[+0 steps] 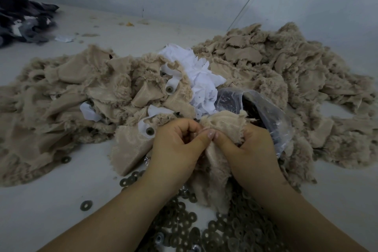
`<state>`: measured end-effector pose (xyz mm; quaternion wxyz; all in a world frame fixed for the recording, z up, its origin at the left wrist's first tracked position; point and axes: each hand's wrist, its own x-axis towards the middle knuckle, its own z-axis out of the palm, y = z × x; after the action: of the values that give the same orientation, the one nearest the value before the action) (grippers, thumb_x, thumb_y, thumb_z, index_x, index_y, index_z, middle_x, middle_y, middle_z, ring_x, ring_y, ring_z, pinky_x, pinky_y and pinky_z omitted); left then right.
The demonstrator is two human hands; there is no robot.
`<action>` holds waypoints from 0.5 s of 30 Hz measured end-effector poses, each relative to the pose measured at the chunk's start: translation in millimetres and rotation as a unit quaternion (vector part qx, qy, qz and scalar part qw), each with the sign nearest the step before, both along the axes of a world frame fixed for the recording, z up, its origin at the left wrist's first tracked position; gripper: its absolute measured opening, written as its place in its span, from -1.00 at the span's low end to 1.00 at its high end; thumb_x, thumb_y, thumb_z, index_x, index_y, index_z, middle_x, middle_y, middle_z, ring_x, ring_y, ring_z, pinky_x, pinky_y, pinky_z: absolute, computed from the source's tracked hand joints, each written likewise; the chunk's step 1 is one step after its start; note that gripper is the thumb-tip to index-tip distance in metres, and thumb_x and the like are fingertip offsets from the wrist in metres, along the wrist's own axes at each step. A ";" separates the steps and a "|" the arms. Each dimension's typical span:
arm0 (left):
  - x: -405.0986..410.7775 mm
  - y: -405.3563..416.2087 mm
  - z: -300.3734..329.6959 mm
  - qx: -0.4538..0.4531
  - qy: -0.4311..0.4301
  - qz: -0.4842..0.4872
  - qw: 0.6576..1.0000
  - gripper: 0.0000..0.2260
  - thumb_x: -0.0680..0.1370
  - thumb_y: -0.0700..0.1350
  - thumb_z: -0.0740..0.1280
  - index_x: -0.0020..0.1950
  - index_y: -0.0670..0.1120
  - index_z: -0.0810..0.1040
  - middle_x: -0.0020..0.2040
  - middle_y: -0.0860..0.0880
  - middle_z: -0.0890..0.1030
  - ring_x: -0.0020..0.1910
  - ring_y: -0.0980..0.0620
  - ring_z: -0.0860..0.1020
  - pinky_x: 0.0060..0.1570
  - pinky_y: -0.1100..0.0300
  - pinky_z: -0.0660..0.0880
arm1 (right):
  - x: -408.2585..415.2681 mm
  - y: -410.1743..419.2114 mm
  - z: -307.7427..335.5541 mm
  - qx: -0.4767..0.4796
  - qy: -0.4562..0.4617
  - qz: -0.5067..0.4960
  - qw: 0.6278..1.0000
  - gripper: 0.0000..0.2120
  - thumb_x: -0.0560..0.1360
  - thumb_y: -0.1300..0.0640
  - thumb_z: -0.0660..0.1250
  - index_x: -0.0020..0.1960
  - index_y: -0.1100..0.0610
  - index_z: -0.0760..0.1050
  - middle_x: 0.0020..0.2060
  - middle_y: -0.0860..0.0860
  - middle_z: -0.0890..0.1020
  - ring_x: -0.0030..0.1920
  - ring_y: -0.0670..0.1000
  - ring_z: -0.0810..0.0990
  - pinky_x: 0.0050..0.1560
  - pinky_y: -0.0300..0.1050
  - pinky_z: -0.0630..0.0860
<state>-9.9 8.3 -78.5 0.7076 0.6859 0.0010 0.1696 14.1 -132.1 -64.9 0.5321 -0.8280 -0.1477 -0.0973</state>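
- Left hand point(176, 145) and right hand point(251, 149) both pinch the plush piece point(223, 127), thumbs meeting; best keep it taut
- washers point(204, 229) lie at the table's point(41, 210) near edge; probably take one at a time

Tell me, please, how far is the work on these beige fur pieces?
Looks done: some pieces in the middle pile already carry a white patch with a round disc. In hand: the left hand and right hand pinch one beige fur piece. Probably left: the right heap shows no discs, and many loose washers lie on the table.
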 end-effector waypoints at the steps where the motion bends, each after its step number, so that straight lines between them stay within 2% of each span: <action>1: -0.1 0.2 -0.7 0.014 -0.006 0.004 1.000 -0.83 0.48 -0.13 0.48 -0.23 -0.19 0.59 -0.29 -0.32 0.57 -0.34 -0.28 0.52 -0.25 -0.25 0.54 | -0.6 0.5 0.0 -0.004 -0.006 -0.005 1.000 -0.71 0.52 0.10 0.43 -0.10 0.38 0.63 -0.22 0.26 0.68 -0.15 0.28 0.66 -0.16 0.26 0.58; 2: -0.1 0.4 -1.9 0.037 -0.014 0.010 0.999 -0.83 0.50 -0.16 0.48 -0.24 -0.18 0.58 -0.31 -0.28 0.57 -0.36 -0.25 0.52 -0.29 -0.17 0.55 | -0.8 1.0 -0.3 -0.008 -0.011 -0.012 1.000 -0.73 0.52 0.12 0.43 -0.09 0.37 0.63 -0.22 0.26 0.69 -0.14 0.28 0.66 -0.15 0.26 0.59; 4: -0.6 -0.2 -2.9 0.082 -0.027 0.025 0.996 -0.82 0.50 -0.16 0.48 -0.27 -0.13 0.57 -0.37 -0.18 0.56 -0.42 -0.07 0.49 -0.36 0.01 0.53 | -0.6 1.6 -1.1 -0.011 -0.020 -0.022 0.999 -0.76 0.51 0.15 0.44 -0.10 0.37 0.63 -0.23 0.25 0.69 -0.16 0.27 0.66 -0.16 0.24 0.59; 5: -1.1 -0.8 -2.7 0.088 -0.028 0.027 0.995 -0.82 0.49 -0.15 0.48 -0.28 -0.12 0.57 -0.37 -0.16 0.56 -0.42 -0.04 0.49 -0.38 0.05 0.52 | -0.6 1.9 -1.5 -0.006 -0.021 -0.023 1.000 -0.78 0.50 0.17 0.44 -0.11 0.37 0.63 -0.25 0.24 0.69 -0.17 0.27 0.66 -0.18 0.23 0.60; 7: -1.6 -1.4 -2.2 0.064 -0.024 0.018 0.997 -0.84 0.49 -0.15 0.48 -0.26 -0.15 0.58 -0.34 -0.21 0.58 -0.36 -0.19 0.55 -0.32 -0.06 0.57 | -1.2 1.4 -1.1 0.020 -0.007 -0.021 1.000 -0.76 0.49 0.18 0.46 -0.13 0.39 0.63 -0.27 0.27 0.68 -0.19 0.29 0.66 -0.22 0.25 0.59; 9: -1.7 -0.9 -0.8 -0.001 -0.009 -0.002 1.000 -0.84 0.47 -0.14 0.48 -0.25 -0.18 0.60 -0.29 -0.30 0.60 -0.29 -0.34 0.56 -0.21 -0.21 0.57 | -2.1 0.3 0.1 0.063 0.019 -0.022 0.998 -0.75 0.48 0.17 0.48 -0.14 0.40 0.62 -0.27 0.28 0.68 -0.21 0.31 0.66 -0.26 0.27 0.59; 10: -1.5 -0.4 -0.1 -0.040 0.003 -0.015 0.999 -0.84 0.45 -0.11 0.49 -0.25 -0.17 0.61 -0.29 -0.31 0.60 -0.30 -0.34 0.55 -0.18 -0.21 0.57 | -2.5 -0.1 0.3 0.089 0.040 -0.023 0.995 -0.78 0.48 0.19 0.48 -0.14 0.38 0.63 -0.26 0.25 0.69 -0.21 0.28 0.67 -0.26 0.27 0.60; 12: -0.2 0.8 0.2 -0.078 0.020 -0.034 0.996 -0.84 0.43 -0.07 0.51 -0.29 -0.10 0.63 -0.35 -0.21 0.59 -0.34 -0.18 0.53 -0.20 -0.10 0.55 | -2.6 0.0 -0.3 0.146 0.092 -0.011 0.985 -0.92 0.48 0.24 0.48 -0.14 0.27 0.67 -0.23 0.16 0.72 -0.19 0.19 0.71 -0.17 0.24 0.66; 15: 1.7 3.0 -1.3 -0.041 0.020 -0.015 0.999 -0.84 0.41 -0.07 0.45 -0.32 -0.09 0.57 -0.37 -0.21 0.53 -0.36 -0.09 0.47 -0.29 -0.06 0.50 | -2.9 1.1 -3.2 0.209 0.145 0.014 0.967 -0.96 0.48 0.27 0.47 -0.13 0.17 0.69 -0.19 0.10 0.74 -0.14 0.14 0.74 -0.10 0.18 0.69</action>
<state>-8.2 11.3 -79.8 0.7374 0.6595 0.0121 0.1454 11.2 -131.1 -68.1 0.7101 -0.7017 -0.0574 0.0027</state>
